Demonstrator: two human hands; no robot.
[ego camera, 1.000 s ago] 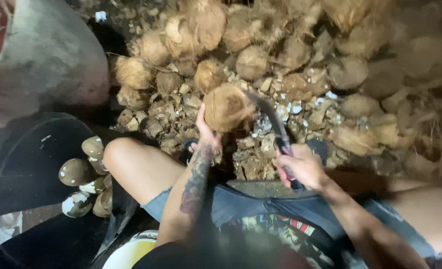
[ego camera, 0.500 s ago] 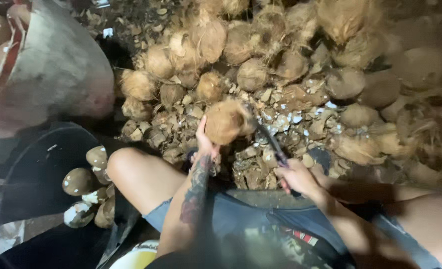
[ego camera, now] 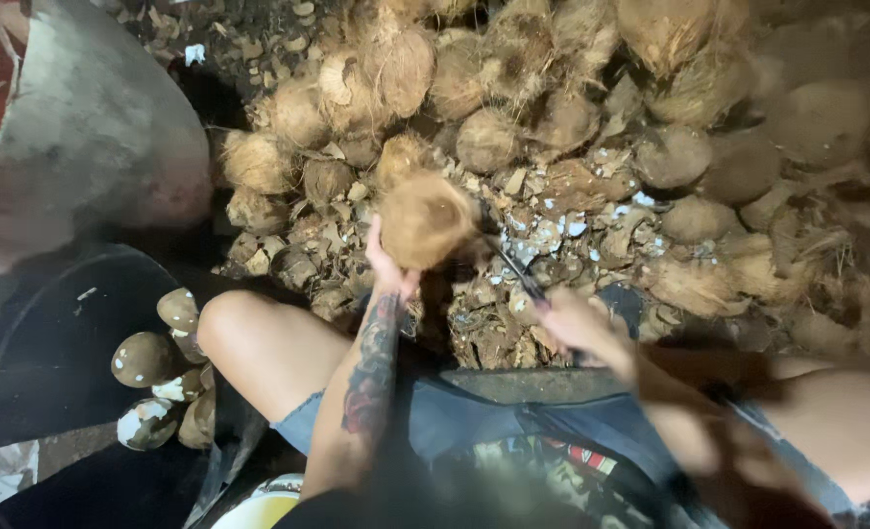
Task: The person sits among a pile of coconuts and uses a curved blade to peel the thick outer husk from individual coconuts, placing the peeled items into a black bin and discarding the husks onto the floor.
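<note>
Here your left hand (ego camera: 388,266) cups a husked coconut (ego camera: 425,217) from below, fingers curled against its near side, holding it up above the shell scraps (ego camera: 513,323) on the ground. Your right hand (ego camera: 580,328) is blurred, its grip wrapped around the handle of a dark knife (ego camera: 513,269) whose blade meets the coconut's right side. A heap of coconuts (ego camera: 513,88) lies just beyond. By your left knee, peeled coconuts (ego camera: 156,367) sit in a black tub (ego camera: 53,333), beside a grey basin (ego camera: 92,127).
</note>
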